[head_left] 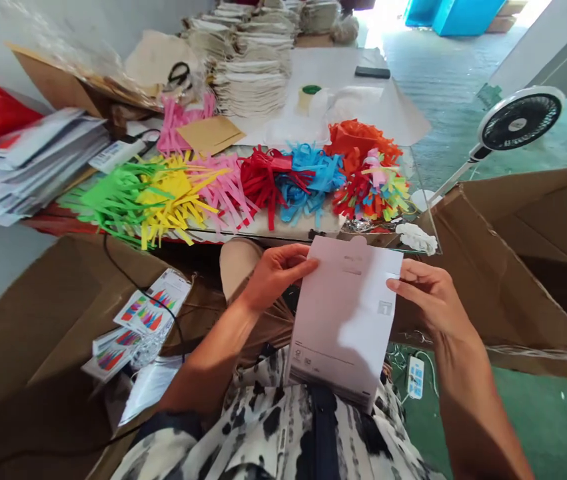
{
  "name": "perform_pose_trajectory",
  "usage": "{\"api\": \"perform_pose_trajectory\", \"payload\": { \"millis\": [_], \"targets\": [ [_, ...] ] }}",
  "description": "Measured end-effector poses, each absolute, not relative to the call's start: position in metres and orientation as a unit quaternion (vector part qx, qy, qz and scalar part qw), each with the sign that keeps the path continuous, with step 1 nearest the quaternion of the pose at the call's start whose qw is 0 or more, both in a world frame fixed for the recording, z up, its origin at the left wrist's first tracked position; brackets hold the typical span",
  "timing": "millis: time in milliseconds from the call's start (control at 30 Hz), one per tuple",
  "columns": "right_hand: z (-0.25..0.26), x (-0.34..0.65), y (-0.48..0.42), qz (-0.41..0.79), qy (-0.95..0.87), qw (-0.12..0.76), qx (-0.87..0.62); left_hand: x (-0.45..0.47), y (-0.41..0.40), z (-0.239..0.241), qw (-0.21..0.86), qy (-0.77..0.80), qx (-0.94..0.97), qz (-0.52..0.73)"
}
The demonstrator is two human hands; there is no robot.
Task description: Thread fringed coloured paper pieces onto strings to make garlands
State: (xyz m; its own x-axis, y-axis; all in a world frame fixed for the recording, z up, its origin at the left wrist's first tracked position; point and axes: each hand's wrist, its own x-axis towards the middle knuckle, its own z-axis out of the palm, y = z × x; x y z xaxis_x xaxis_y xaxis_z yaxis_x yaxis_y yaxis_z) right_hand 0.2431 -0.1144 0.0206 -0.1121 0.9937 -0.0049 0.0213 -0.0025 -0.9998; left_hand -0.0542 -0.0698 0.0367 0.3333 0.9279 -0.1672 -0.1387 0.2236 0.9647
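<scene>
I hold a flat white card sleeve upright over my lap, its printed back facing me. My left hand pinches its upper left edge, fingers closed on it. My right hand grips its upper right edge with thumb and fingers. On the table edge just beyond lie piles of fringed paper strips: green, yellow, pink, red, blue, orange, and a mixed-colour bundle.
An open cardboard box stands to my right, another to my left holding printed packs. Stacked papers lie at left, scissors and cream stacks at the back. A small fan stands at right.
</scene>
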Motion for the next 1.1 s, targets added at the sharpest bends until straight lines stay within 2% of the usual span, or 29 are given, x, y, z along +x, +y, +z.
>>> {"api": "perform_pose_trajectory", "payload": {
  "millis": [233,500,867,1000,1100],
  "targets": [
    [0.005,0.253,-0.097,0.498,-0.575,0.449,-0.469,-0.066,-0.05,0.027,0.703,0.32,0.54,0.335],
    [0.0,0.259,-0.096,0.432,-0.636,0.435,-0.468,-0.065,-0.05,0.021,0.59,0.285,0.647,0.39],
    [0.014,0.254,-0.105,0.395,-0.699,0.432,-0.41,-0.071,-0.057,0.014,0.621,0.267,0.626,0.389],
    [0.024,0.246,-0.113,0.377,-0.715,0.413,-0.42,-0.059,-0.071,0.021,0.567,0.356,0.612,0.421],
    [0.03,0.234,-0.119,0.338,-0.68,0.452,-0.468,-0.045,-0.083,0.028,0.518,0.405,0.59,0.468]
  ]
}}
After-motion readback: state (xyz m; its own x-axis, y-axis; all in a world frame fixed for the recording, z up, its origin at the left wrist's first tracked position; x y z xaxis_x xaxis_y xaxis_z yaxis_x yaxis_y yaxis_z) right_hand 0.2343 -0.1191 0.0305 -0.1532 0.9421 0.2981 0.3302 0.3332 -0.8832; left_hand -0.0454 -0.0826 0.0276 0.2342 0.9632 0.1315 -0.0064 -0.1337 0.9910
